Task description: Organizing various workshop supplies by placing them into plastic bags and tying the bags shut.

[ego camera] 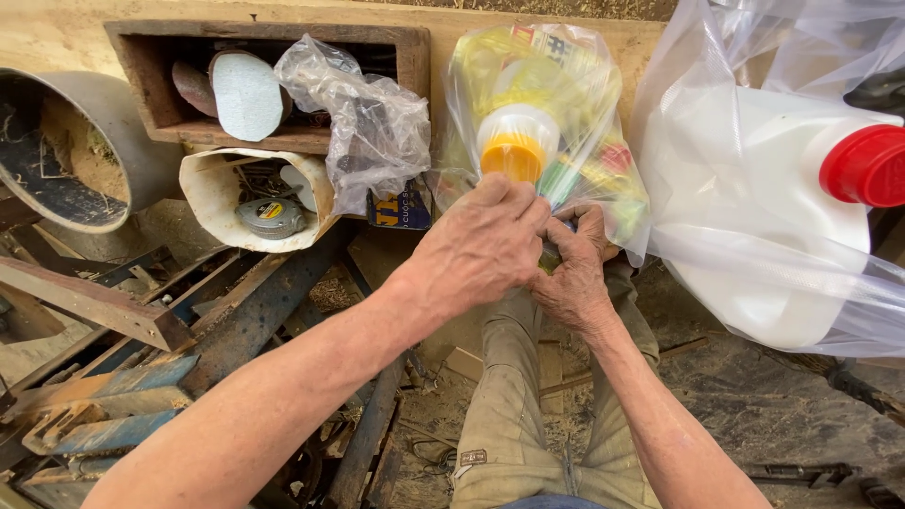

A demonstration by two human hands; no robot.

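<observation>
My left hand [481, 247] and my right hand [577, 269] meet at the bottom of a hanging clear plastic bag [490, 85]. Inside the bag is a bottle with a white neck and orange cap [514, 155], plus some colourful packets. Both hands pinch the bag's lower part, and a small dark-green thing shows between the fingers; what it is I cannot tell. My legs in khaki trousers [504, 405] are below.
A large white jug with a red cap [867, 165] hangs in another clear bag at right. A wooden box [151, 71] holds round sanding discs; a crumpled bag [377, 123], a cut white container with a tape measure [269, 217], and metal frames [113, 377] lie left.
</observation>
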